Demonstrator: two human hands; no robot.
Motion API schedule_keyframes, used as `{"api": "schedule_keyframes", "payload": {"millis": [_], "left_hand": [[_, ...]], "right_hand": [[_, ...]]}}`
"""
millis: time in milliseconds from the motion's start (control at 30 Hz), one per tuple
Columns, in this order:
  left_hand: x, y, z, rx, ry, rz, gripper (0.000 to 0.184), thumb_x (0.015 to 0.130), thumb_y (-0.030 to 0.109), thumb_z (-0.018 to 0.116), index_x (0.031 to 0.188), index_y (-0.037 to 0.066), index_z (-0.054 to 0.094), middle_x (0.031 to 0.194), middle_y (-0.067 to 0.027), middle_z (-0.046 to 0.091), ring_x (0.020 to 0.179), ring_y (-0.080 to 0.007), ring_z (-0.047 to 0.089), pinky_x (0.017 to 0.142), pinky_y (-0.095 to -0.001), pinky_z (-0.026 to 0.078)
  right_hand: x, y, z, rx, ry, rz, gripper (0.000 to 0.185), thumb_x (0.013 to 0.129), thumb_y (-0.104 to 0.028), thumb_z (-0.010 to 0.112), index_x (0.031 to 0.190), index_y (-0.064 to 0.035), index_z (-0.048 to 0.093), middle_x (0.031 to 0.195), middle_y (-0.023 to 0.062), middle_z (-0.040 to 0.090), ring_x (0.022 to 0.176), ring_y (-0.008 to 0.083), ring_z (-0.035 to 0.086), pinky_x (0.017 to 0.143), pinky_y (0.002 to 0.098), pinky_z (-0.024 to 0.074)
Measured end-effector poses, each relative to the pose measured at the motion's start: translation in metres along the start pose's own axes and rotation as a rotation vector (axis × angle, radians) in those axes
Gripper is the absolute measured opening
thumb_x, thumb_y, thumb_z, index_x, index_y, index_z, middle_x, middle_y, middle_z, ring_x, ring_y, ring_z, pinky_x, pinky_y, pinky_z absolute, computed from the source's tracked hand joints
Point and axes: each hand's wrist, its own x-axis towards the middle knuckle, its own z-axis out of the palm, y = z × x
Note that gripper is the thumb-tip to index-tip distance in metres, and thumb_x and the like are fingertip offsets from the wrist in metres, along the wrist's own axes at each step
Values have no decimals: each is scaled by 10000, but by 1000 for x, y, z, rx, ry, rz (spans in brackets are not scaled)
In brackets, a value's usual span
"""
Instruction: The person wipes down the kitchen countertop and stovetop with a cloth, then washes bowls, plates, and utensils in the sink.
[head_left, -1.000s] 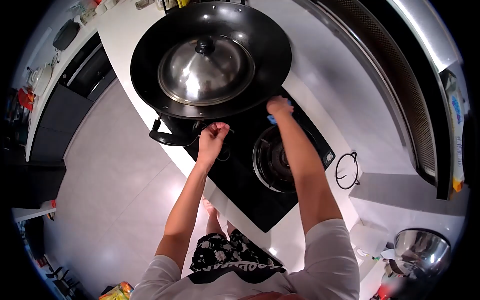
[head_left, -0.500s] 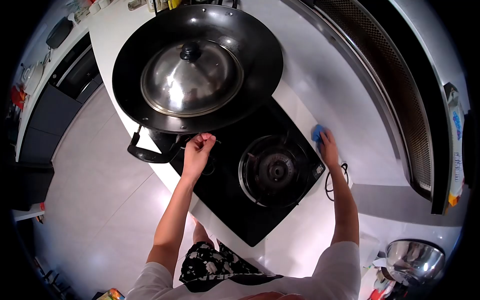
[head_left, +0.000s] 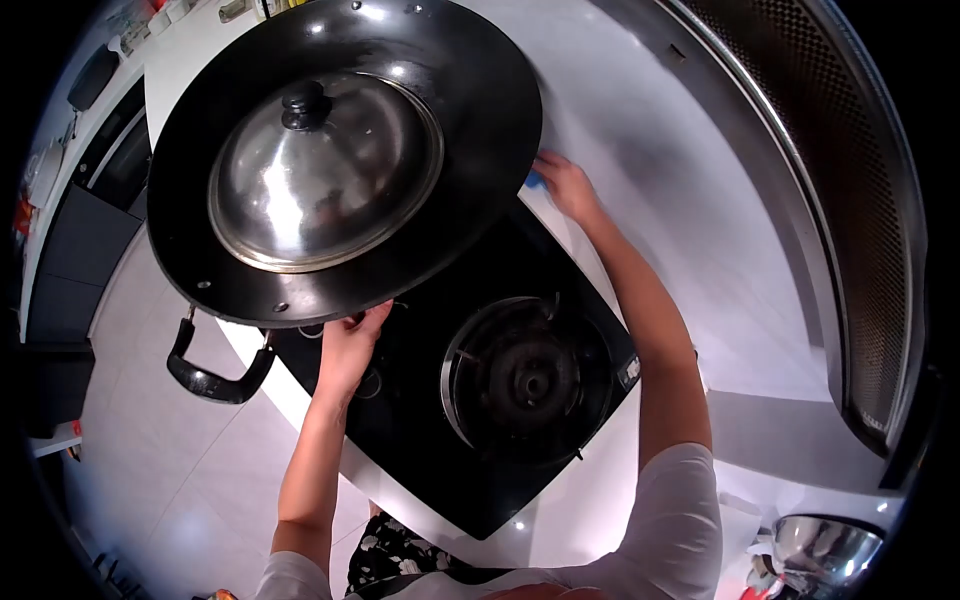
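Observation:
A large black wok fills the upper left, with a domed steel lid with a black knob inside it. My left hand is at the wok's near rim, close to the black stovetop. Its thumb shows beside the rim, but the other fingertips are hidden under it, so I cannot tell whether it grips anything. My right hand reaches past the wok's right side to the strip by the wall. It holds a blue cloth, mostly covered by the fingers and rim.
An uncovered gas burner sits in the stovetop between my arms. The wok's looped handle sticks out beyond the counter edge. A range hood overhangs on the right. A steel bowl stands at lower right.
My right hand has slid the blue cloth away along the wall side, to beside the wok. My left hand has gone from above the stovetop to the wok's rim. The view has shifted closer.

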Motion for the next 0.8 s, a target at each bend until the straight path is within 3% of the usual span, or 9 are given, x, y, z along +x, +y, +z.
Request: {"api": "schedule_keyframes", "payload": {"millis": [200, 367, 567, 700, 800], "left_hand": [[3, 7, 13, 26, 70, -27, 162, 865, 226, 605, 784, 101, 542, 595, 96, 389, 447, 3, 246, 410, -195, 151], [8, 0, 12, 89, 63, 0, 133, 863, 231, 608, 842, 107, 568, 606, 98, 415, 447, 5, 254, 408, -192, 157], [14, 16, 22, 87, 24, 31, 228, 857, 256, 614, 702, 134, 498, 538, 98, 334, 434, -12, 250, 405, -207, 158], [13, 20, 29, 80, 38, 31, 199, 859, 258, 611, 730, 135, 521, 548, 103, 339, 435, -8, 245, 406, -206, 151], [10, 21, 27, 54, 9, 15, 169, 864, 251, 604, 757, 136, 540, 561, 108, 352, 439, -2, 246, 408, -201, 149]], "right_hand": [[101, -29, 45, 72, 36, -7, 304, 736, -21, 507, 1011, -85, 619, 1124, 143, 567, 999, 342, 544, 860, 389, 445], [99, -54, 29, 217, -41, 32, 290, 748, -24, 503, 1006, -87, 621, 1125, 145, 565, 1035, 327, 528, 891, 386, 426], [-10, -12, 6, 343, -118, -95, 336, 762, 52, 481, 1034, -82, 626, 1153, 129, 550, 1103, 302, 491, 938, 368, 395], [-122, -13, -47, 382, -122, -65, 432, 747, 147, 432, 1075, -76, 605, 1170, 127, 541, 1111, 291, 496, 955, 356, 388], [-194, -26, -95, 470, -197, 127, 477, 683, 196, 466, 1037, -79, 626, 1163, 118, 554, 1130, 294, 489, 959, 348, 396]]}}
